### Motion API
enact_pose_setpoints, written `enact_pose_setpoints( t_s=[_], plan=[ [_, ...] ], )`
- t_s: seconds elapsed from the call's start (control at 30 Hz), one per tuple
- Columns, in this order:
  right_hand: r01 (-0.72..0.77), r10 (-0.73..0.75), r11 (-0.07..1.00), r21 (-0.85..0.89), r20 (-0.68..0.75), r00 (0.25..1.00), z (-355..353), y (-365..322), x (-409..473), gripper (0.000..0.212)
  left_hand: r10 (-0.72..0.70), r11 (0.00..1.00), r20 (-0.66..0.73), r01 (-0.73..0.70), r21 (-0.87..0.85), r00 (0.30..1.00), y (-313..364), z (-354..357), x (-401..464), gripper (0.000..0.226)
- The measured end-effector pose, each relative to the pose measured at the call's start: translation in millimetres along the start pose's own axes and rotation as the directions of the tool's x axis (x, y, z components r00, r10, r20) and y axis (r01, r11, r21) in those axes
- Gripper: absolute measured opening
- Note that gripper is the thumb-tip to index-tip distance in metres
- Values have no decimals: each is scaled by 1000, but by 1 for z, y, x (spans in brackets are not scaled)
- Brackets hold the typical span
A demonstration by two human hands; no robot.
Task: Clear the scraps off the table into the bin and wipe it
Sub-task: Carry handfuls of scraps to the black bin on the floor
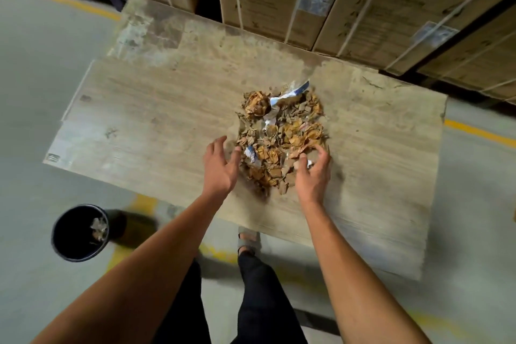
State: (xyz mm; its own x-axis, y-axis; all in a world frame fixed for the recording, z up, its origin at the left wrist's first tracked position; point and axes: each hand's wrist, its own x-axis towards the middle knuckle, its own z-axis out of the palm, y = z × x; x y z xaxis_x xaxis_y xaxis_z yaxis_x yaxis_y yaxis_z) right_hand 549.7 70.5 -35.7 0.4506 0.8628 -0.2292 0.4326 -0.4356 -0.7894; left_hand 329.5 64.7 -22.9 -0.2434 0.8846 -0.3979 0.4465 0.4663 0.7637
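A heap of crumpled brown paper scraps point(282, 131), with a few white and blue bits mixed in, lies in the middle of a worn wooden table point(145, 109). My left hand point(220, 167) hovers at the heap's near left edge, fingers spread, fingertips touching the scraps. At the near right edge my right hand point(314, 173) is curled with fingers apart around some scraps. A black round bin point(79, 233) stands on the floor to the lower left of the table, with a few scraps inside.
Stacked strapped cardboard boxes point(363, 3) stand right behind the table's far edge. Grey concrete floor with yellow lines point(474, 131) surrounds the table. My legs and one sandalled foot point(248, 240) are at the table's near edge.
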Motion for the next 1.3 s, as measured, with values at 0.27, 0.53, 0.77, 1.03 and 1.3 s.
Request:
enact_pose_setpoints(
  t_s=[0.27, 0.53, 0.77, 1.03, 1.3],
  plan=[
    [-29, 31, 993, -116, 18, 999, 29, 29, 52, 76, 15, 986, -143, 9, 168, 990, 0, 61, 47, 75],
    [44, -91, 982, -184, -257, 962, 14, -10, 87, 51, 88, 996, -249, -94, -12, 964, 22, 59, 75, 56],
    [207, -189, 947, -246, 96, 977, 36, -54, 173, 66, 156, 987, -133, -148, 68, 979, 38, 65, 138, 81],
    [373, -292, 909, -185, 355, 888, 79, -64, 174, 51, 296, 951, -85, -286, 115, 951, 42, 92, 171, 68],
    [375, -329, 923, -88, 328, 885, 93, -52, 160, 46, 328, 944, -75, -329, -5, 942, 46, 100, 175, 59]
  ],
)
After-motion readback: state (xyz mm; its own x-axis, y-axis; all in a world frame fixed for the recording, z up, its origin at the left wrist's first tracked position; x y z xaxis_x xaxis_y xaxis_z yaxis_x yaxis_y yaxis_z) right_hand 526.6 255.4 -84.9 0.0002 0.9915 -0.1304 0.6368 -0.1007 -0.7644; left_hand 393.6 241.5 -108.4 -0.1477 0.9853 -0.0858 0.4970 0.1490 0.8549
